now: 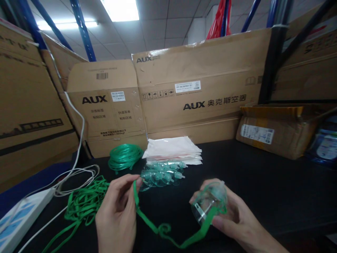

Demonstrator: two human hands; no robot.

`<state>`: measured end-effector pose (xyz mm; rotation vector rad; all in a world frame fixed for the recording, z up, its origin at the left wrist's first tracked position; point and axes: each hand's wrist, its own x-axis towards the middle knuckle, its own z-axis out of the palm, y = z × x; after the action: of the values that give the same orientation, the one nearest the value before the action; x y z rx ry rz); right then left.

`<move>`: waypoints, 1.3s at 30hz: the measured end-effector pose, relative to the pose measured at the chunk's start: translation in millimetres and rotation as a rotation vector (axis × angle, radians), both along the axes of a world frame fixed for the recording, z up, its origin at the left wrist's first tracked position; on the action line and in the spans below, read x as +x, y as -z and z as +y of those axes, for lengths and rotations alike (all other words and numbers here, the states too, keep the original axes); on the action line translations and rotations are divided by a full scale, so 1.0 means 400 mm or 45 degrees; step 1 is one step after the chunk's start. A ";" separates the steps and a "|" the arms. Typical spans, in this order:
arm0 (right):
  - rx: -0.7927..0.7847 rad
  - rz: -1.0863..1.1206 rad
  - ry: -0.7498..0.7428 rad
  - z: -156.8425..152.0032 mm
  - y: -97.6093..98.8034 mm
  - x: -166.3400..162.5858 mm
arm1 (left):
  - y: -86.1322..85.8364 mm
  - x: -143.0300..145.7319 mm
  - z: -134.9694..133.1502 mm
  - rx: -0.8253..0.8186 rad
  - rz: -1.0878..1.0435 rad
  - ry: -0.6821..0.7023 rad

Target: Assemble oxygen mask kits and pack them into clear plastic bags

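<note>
Hidden, cropped and unreadable parts at the black workbench.

Both wrists run out of the bottom edge; the right hand (237, 218) hides the far side of the clear plastic face mask (209, 203) it cups, and the left hand (118, 211) covers the pinched end of the flat green elastic strap (163, 230). The heap of clear green-tinted masks (160, 174) is too blurred to count. The stack of white plastic pouches (172, 149) hides its lower layers. The white power strip (18, 223) is cut by the left edge, the blue-labelled package (325, 142) by the right. Small print on the white carton label (187, 86) is illegible.
</note>
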<state>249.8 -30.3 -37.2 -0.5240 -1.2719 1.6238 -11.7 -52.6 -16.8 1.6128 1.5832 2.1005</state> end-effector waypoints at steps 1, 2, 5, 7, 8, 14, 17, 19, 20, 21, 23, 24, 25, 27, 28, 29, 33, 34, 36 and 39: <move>0.042 -0.011 -0.007 0.004 0.001 -0.003 | -0.005 0.015 0.003 -0.013 -0.016 0.087; 0.075 -0.019 -0.010 0.006 0.001 -0.006 | -0.011 0.031 0.005 -0.028 -0.025 0.176; 0.083 -0.028 0.003 0.004 0.001 -0.015 | -0.028 0.079 0.006 -0.066 -0.053 0.431; 0.059 -0.056 -0.018 -0.001 -0.001 -0.019 | -0.034 0.104 0.004 -0.073 -0.052 0.575; 0.052 -0.077 -0.028 -0.002 -0.003 -0.020 | -0.035 0.115 0.003 -0.078 -0.043 0.636; 0.043 -0.134 -0.046 0.000 -0.010 -0.019 | -0.030 0.140 0.007 -0.096 0.075 0.709; 0.022 -0.168 -0.030 -0.004 -0.013 -0.017 | -0.027 0.138 0.013 -0.092 0.162 0.641; 0.027 -0.172 -0.030 -0.006 -0.013 -0.016 | -0.028 0.138 0.016 -0.081 0.188 0.629; 0.032 -0.170 -0.034 -0.007 -0.014 -0.016 | -0.029 0.138 0.017 -0.072 0.194 0.630; 0.040 -0.168 -0.041 -0.007 -0.014 -0.015 | -0.031 0.139 0.017 -0.059 0.205 0.637; 0.048 -0.162 -0.044 -0.007 -0.017 -0.015 | -0.034 0.141 0.019 -0.026 0.246 0.648; 0.047 -0.162 -0.041 -0.006 -0.019 -0.016 | -0.035 0.143 0.019 -0.010 0.269 0.650; 0.045 -0.164 -0.036 -0.006 -0.020 -0.016 | -0.035 0.144 0.020 0.001 0.286 0.652; 0.036 -0.167 -0.028 -0.006 -0.024 -0.018 | -0.035 0.147 0.021 -0.011 0.298 0.658; 0.029 -0.174 -0.028 -0.007 -0.025 -0.018 | -0.034 0.147 0.021 -0.034 0.295 0.658; 0.025 -0.179 -0.030 -0.007 -0.026 -0.018 | -0.033 0.148 0.020 -0.056 0.293 0.657; 0.024 -0.199 -0.026 -0.010 -0.028 -0.018 | -0.034 0.151 0.018 -0.049 0.305 0.617; 0.025 -0.206 -0.022 -0.011 -0.028 -0.017 | -0.036 0.152 0.017 -0.028 0.306 0.604; 0.026 -0.212 -0.017 -0.011 -0.029 -0.017 | -0.039 0.153 0.018 0.007 0.313 0.581; 0.025 -0.199 -0.027 -0.010 -0.028 -0.017 | -0.039 0.151 0.019 0.027 0.349 0.557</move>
<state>242.9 -34.4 -26.2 -0.6373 -1.4117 1.6114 48.9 -45.1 -1.1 2.0959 1.1221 1.7344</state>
